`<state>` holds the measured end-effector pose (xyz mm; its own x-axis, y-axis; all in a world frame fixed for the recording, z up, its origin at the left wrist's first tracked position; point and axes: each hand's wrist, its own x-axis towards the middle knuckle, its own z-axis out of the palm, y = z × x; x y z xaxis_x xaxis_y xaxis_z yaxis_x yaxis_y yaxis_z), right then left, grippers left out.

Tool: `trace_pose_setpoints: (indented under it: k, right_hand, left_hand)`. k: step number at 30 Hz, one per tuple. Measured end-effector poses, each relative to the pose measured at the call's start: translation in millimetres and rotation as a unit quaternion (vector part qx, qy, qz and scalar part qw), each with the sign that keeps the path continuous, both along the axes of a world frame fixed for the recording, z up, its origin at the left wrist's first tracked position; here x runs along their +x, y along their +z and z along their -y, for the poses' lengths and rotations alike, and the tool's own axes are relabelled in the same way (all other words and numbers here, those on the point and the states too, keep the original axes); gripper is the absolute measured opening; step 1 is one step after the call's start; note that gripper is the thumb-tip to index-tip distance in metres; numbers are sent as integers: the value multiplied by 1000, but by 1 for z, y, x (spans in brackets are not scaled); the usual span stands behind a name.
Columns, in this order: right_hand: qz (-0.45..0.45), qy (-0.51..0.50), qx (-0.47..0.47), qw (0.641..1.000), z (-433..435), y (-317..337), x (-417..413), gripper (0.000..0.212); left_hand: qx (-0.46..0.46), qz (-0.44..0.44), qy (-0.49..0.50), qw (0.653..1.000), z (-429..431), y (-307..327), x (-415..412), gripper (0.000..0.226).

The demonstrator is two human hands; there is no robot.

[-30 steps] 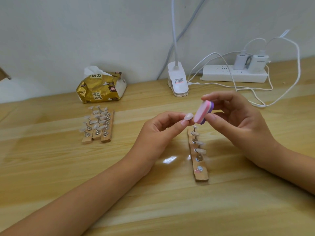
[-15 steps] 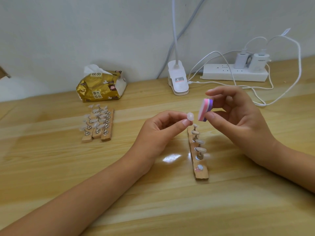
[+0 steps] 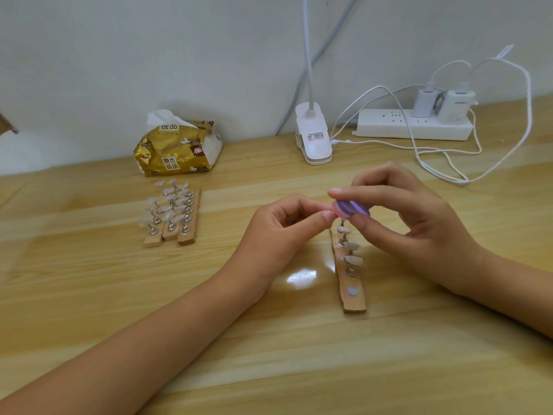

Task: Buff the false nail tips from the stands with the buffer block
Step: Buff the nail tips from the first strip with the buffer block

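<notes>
wooden table (image 3: 89,295), white wall behind.

far left-centre: gold tissue pack (image 3: 176,148), 1 white tissue sticking out of the top.
just in front of it: 3 wooden stands (image 3: 172,232) lying side by side, touching, their posts crowded with clear nail tips (image 3: 167,216).

left hand (image 3: 281,235): raised above the table, thumb and index pinched together, other fingers curled under. the pinch meets the left end of the buffer block; the false nail tip in the pinch is hidden under that end.

clip lamp (image 3: 313,139): white, at the back edge, its neck going up out of view.

buffer block (image 3: 351,208): purple face up, pink edge toward the left hand, lying roughly flat between the 2 hands, directly over the far end of the single stand.

single stand (image 3: 353,301): wooden strip running away from the viewer, 3 tips showing on its posts, bare metal disc at the near end.

right hand (image 3: 410,229): index on the block's far side, thumb on its near side, clamped on it.

power strip (image 3: 413,127): 2 white chargers plugged in, white cables (image 3: 443,172) looping over the table.
</notes>
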<state>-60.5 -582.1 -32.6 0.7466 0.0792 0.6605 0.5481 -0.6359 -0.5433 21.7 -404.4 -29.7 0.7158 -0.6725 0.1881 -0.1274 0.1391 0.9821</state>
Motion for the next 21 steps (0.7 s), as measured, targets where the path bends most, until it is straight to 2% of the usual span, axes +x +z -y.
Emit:
trace_pose_setpoints:
  k: [3, 6, 16, 21]
  right_hand:
    - [-20, -10, 21, 1000, -1, 1, 0, 30]
    - [-9, -5, -8, 1000, -1, 1, -1, 30]
    - [-58, -8, 43, 997, -1, 1, -1, 35]
    - [-50, -4, 40, 998, -2, 2, -2, 35]
  left_hand:
    - [9, 2, 8, 1000, 0, -1, 0, 3]
    - [15, 7, 6, 1000, 1, 0, -1, 6]
    - [26, 0, 18, 1000, 1, 1, -2, 9]
    - [27, 0, 14, 1000, 1, 2, -3, 9]
